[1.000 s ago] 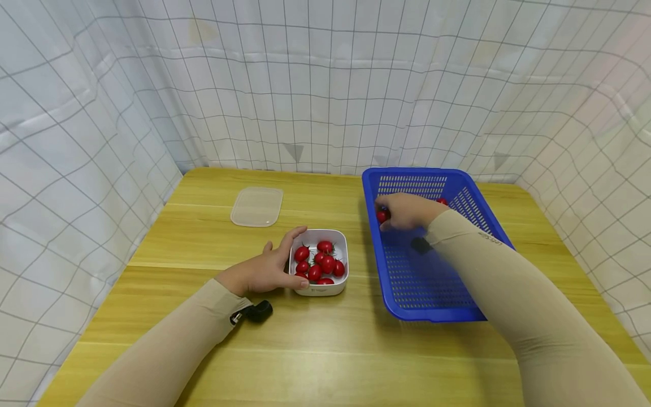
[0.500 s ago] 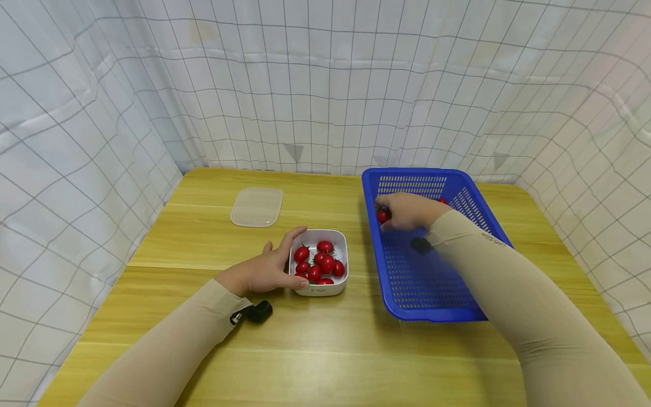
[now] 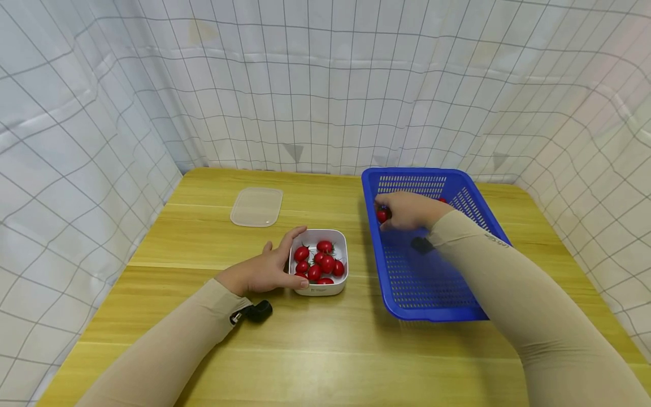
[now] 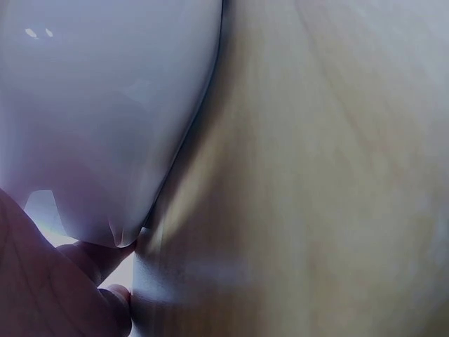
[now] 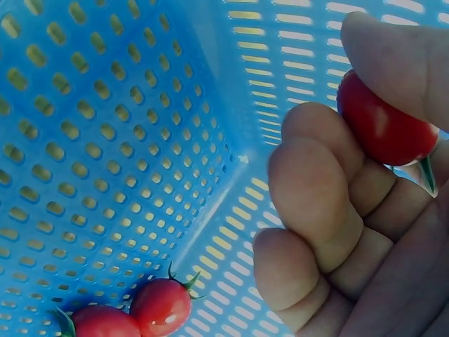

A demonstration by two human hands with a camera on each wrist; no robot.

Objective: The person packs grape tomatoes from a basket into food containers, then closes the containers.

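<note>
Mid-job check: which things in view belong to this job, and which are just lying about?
In the job:
left hand, gripping the white container
tomatoes in it
right hand, pinching a tomato
blue basket, more tomatoes inside

Just lying about:
translucent lid, untouched, perhaps the container's

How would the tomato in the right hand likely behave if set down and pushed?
The tomato would probably roll, being rounded. It looks glossy, so it may slip slightly in the right hand. The green stem might check its roll.
</note>
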